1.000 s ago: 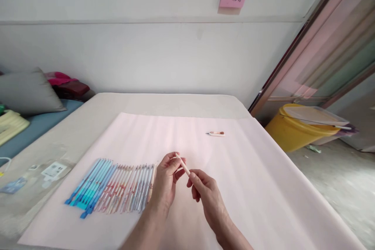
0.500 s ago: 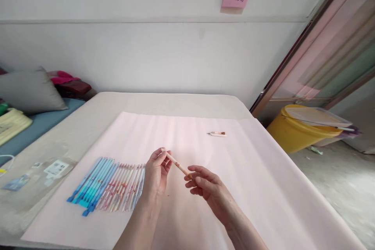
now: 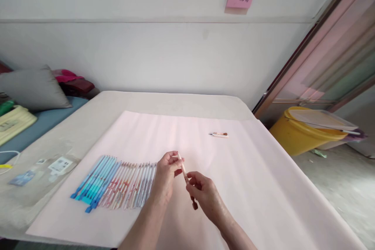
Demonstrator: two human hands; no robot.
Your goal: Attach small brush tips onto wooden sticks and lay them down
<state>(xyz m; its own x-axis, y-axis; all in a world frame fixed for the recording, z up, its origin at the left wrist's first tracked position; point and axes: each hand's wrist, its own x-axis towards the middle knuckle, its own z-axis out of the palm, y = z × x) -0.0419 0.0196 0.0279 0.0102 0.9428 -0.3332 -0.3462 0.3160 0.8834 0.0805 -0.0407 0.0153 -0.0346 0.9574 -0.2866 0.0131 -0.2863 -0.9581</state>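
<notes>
Off to the left of the grip, a row of pens [image 3: 115,181] lies side by side on the pink sheet [image 3: 258,187] that covers the surface [image 3: 96,121]. The left hand [image 3: 166,174] pinches the upper end of a slim cream pen [image 3: 184,172], fingers closed on it just above the sheet. The right hand [image 3: 205,194] is clamped on the lower part of the same pen, whose dark end [image 3: 194,205] pokes out below the fingers. The pen looks light, stiff and smooth — likely to roll or slip if pinched loosely, so a hold near each end, as now, seems the surest. Up and to the right of the hands a small pen part [image 3: 219,134] lies alone on the sheet, well apart. Further right the sheet is bare up to the surface's edge — beyond which a yellow bin [image 3: 295,134] stands on the floor.
</notes>
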